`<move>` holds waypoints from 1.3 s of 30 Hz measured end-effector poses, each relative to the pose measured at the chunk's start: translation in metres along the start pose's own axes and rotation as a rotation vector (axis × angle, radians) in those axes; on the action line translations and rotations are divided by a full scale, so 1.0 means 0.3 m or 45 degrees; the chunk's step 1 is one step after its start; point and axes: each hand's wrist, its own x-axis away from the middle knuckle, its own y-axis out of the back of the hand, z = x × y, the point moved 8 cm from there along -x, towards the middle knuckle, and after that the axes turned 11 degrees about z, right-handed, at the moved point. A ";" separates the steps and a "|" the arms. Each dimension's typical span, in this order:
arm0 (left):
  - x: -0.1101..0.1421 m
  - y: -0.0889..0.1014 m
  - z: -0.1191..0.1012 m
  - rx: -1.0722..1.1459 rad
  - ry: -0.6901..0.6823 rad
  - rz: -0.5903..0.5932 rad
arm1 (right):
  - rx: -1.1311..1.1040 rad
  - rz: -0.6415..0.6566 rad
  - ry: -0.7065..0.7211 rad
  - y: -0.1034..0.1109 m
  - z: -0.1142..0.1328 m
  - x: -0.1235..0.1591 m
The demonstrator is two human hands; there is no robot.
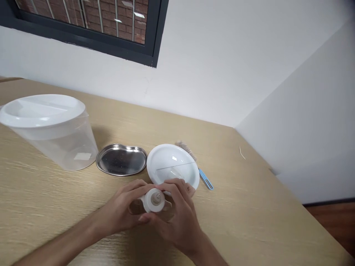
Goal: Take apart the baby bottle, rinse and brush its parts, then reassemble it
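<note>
Both hands meet near the front of the table around a small bottle (154,200), seen from above. It has a white round collar, a clear nipple-like tip and white handle-like parts at its sides. My left hand (129,205) grips its left side, with the fingers curled. On the other side, my right hand (177,207) has its fingers and thumb closed on the collar. The bottle's lower body is hidden. Just beyond the hands is a white bowl (162,157), holding a thin rod and a small clear piece I cannot name.
Left of the bowl lies a kidney-shaped metal tray (122,162). A clear plastic bucket (63,147) with a white lid stands farther left. A brush (205,180) with a blue handle lies behind the bowl. A thin pale strip (242,153) rests at right on the wooden table (249,207).
</note>
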 end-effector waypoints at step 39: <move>-0.013 -0.006 0.030 0.176 0.043 0.040 | -0.263 0.249 -0.064 -0.049 -0.042 0.038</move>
